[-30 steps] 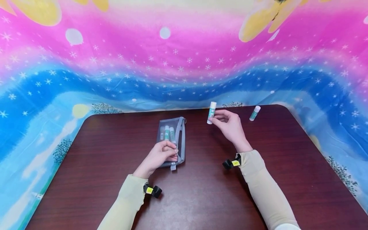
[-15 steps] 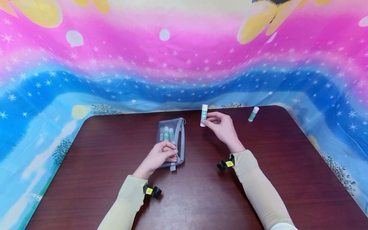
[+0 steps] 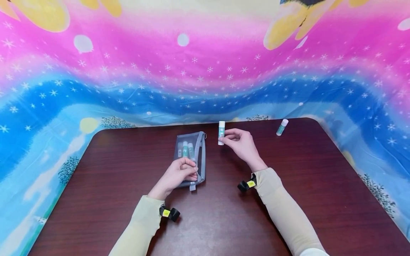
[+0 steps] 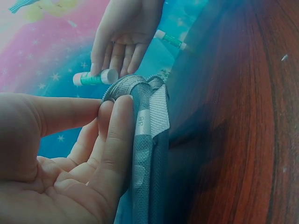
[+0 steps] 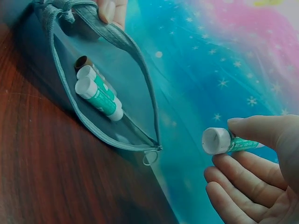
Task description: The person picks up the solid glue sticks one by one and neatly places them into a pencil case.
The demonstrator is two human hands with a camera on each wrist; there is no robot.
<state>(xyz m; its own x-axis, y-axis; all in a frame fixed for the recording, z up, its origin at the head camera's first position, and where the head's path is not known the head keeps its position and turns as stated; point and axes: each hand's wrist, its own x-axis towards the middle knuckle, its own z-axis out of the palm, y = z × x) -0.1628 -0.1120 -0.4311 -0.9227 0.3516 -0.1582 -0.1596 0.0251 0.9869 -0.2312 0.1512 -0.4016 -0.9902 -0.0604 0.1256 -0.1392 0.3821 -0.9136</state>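
My left hand (image 3: 179,173) pinches the zippered edge of a grey mesh pouch (image 3: 185,138) on the table, its mouth held apart. Inside the pouch, in the right wrist view, lie two green-and-white glue sticks (image 5: 99,99) beside a tube with a brown end (image 5: 84,62). Between thumb and fingers, my right hand (image 3: 241,145) holds another glue stick (image 3: 221,133) upright in the head view, a little to the right of the pouch. The left wrist view shows that glue stick (image 4: 93,77) beyond the zipper edge.
One more glue stick (image 3: 282,127) stands near the back right edge of the dark wooden table (image 3: 304,160). Behind the table hangs a pink and blue patterned cloth (image 3: 198,71). A zipper pull ring (image 5: 150,157) hangs at the pouch's far end.
My right hand has carried its glue stick leftward and slightly down, closer to the pouch. The left hand has kept its grip on the pouch edge.
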